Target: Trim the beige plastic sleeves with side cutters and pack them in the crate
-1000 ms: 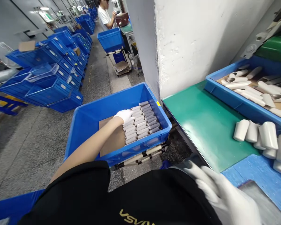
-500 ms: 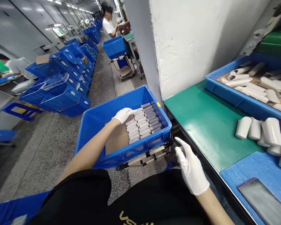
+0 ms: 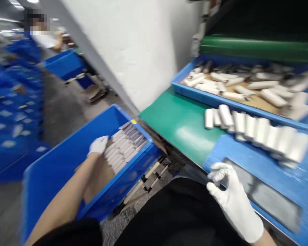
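My left hand (image 3: 99,145), in a white glove, reaches into a blue plastic bin (image 3: 53,163) at the left edge of the packed parts. Rows of off-white, tube-like parts (image 3: 122,150) lie side by side in it on brown cardboard (image 3: 104,172). Blur smears the left fingers, so their grip is unclear. Over the front edge of the workbench, my gloved right hand (image 3: 231,196) is open, its fingers curved apart from the thumb and nothing between them. Beneath and beyond it lies a flat grey plate (image 3: 274,201) on a blue board (image 3: 305,191).
A row of white tubes (image 3: 261,131) stands along the blue board and green bench top (image 3: 187,135). Behind is a shallow blue tray (image 3: 195,93) of loose tubes. A white pillar (image 3: 133,44) rises beside the bin. Stacked blue bins (image 3: 12,112) and a co-worker (image 3: 45,37) are further off.
The view has swung right toward the bench, showing more of the tubes and plate. My right hand has moved over the bench edge. My left hand remains in the bin.
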Demonstrator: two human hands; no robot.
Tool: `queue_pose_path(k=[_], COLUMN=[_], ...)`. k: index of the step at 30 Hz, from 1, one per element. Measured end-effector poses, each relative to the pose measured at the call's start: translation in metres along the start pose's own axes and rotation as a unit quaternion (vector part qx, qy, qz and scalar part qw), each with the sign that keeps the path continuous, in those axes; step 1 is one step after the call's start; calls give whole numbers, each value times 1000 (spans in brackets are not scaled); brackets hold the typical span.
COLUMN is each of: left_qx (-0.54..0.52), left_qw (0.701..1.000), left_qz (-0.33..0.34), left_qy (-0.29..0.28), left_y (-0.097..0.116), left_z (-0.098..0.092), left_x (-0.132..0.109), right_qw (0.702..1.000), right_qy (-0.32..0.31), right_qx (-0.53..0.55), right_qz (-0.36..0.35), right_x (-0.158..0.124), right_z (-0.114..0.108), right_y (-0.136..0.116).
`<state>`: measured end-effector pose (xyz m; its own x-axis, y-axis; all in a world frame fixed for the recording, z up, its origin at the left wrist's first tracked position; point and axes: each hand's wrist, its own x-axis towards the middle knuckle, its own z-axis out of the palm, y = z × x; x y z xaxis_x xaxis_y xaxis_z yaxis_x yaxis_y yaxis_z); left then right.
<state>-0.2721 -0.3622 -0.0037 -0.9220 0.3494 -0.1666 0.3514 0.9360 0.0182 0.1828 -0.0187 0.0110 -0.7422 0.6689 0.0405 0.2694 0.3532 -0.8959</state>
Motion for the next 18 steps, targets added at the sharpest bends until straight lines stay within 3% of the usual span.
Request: queue_pose_path(k=[2,4,7,9,11,13,15,18], left_qx=[0,11,12,-53,-115,-79,-8,63], left_qw=[998,988,966,936,914,910,915,921], left_qz=[32,96,248,349,381,402,400,376], left_qy=[50,119,76,-1,-74,-66,-47,-74], left_y=[24,68,172,258,343,413,462,495], left_z=[-22,-41,-55,-51,-42,-31,-23,-15], left_x=[7,13,6,-5,-15,-22,-26,-24], right_qw=[996,979,923,893,889,889,886,889], right_qy=[81,170,267,267,234,177,146,125], right_qx=[-28,-105,-271,-337,-335,-341,-362,-366], right_qz=[25,33,59,135,206,247,250,243], right_x=[-5,-7,-2,13,34,59,79,98], right_z=[-31,-71,-131,-162,-179,-186,-186,-180], right_y=[7,14,26,34,44,52,57,58])
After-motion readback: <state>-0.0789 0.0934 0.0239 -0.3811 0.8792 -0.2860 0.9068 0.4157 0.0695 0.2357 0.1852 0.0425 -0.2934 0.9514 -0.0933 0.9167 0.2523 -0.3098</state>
